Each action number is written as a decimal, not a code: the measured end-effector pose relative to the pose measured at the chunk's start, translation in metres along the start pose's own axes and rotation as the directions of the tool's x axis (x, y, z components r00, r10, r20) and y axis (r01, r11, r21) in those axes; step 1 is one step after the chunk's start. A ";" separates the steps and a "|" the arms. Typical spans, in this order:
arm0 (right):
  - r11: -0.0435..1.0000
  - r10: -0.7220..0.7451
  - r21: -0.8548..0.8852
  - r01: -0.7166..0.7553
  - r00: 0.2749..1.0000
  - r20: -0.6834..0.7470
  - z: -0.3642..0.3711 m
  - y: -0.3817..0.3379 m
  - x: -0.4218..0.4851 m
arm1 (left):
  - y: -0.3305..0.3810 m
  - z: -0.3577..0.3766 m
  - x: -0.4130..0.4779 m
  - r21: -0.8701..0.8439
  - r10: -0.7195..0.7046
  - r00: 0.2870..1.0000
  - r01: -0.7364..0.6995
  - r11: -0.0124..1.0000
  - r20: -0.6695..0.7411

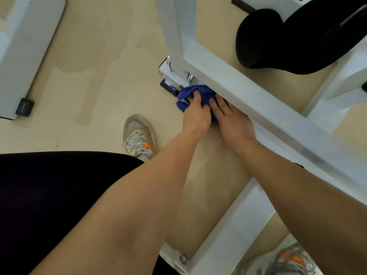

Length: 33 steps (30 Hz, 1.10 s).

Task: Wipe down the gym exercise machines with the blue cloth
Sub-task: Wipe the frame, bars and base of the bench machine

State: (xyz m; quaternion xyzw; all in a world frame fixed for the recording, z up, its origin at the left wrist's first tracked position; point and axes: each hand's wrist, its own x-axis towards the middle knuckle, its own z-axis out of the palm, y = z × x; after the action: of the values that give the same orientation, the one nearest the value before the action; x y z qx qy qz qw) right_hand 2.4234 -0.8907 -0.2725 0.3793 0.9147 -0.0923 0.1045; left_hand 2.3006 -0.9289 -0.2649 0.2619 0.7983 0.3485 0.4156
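Observation:
A bunched blue cloth (200, 94) lies low against the side of a white machine frame beam (264, 104), close to the floor. My left hand (195, 114) lies on the cloth with its fingers curled into the fabric. My right hand (230, 116) lies flat beside it, fingers fairly straight, pressing the cloth against the beam's side. Part of the cloth is hidden under both hands. The beam runs diagonally from the upper middle to the right edge.
A black foot pad (168, 87) and chrome bolts sit at the frame's corner. A black padded roller (264, 36) hangs at the upper right. Another white machine base (25, 56) stands at the left. A lower crossbar (228, 231) crosses the beige floor near my shoes (139, 135).

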 end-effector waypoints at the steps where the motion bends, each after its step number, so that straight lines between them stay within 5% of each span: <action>1: 1.000 0.015 -0.016 -0.015 1.000 -0.017 0.002 0.007 -0.014 | -0.001 0.009 -0.008 -0.003 0.001 1.000 -0.001 1.000 0.030; 6: 0.996 0.092 0.010 -0.092 0.992 -0.085 0.016 0.030 -0.075 | -0.003 0.053 -0.056 0.024 0.047 0.984 -0.052 0.998 0.169; 15: 0.985 0.165 0.034 -0.167 0.985 0.049 -0.033 0.011 -0.109 | 0.002 0.034 -0.084 0.303 0.193 0.981 -0.176 0.936 -0.027; 25: 0.950 0.244 0.191 -0.248 0.969 0.044 -0.054 -0.010 -0.265 | 0.001 0.020 -0.197 0.389 0.165 0.982 -0.188 0.902 0.093; 30: 0.812 0.479 0.341 -0.474 0.875 0.075 -0.037 -0.011 -0.326 | 0.000 0.036 -0.246 0.484 0.263 0.942 -0.333 0.809 0.207; 33: 0.763 0.479 0.426 -0.486 0.868 0.133 -0.018 -0.015 -0.341 | -0.009 0.045 -0.253 0.564 0.254 0.946 -0.323 0.760 0.200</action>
State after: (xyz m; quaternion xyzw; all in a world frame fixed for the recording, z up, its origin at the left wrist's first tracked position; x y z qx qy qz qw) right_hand 2.6464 -1.1268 -0.1651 0.6143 0.7393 -0.2724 0.0422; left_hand 2.4682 -1.0987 -0.1685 0.5165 0.7922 0.1283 0.2985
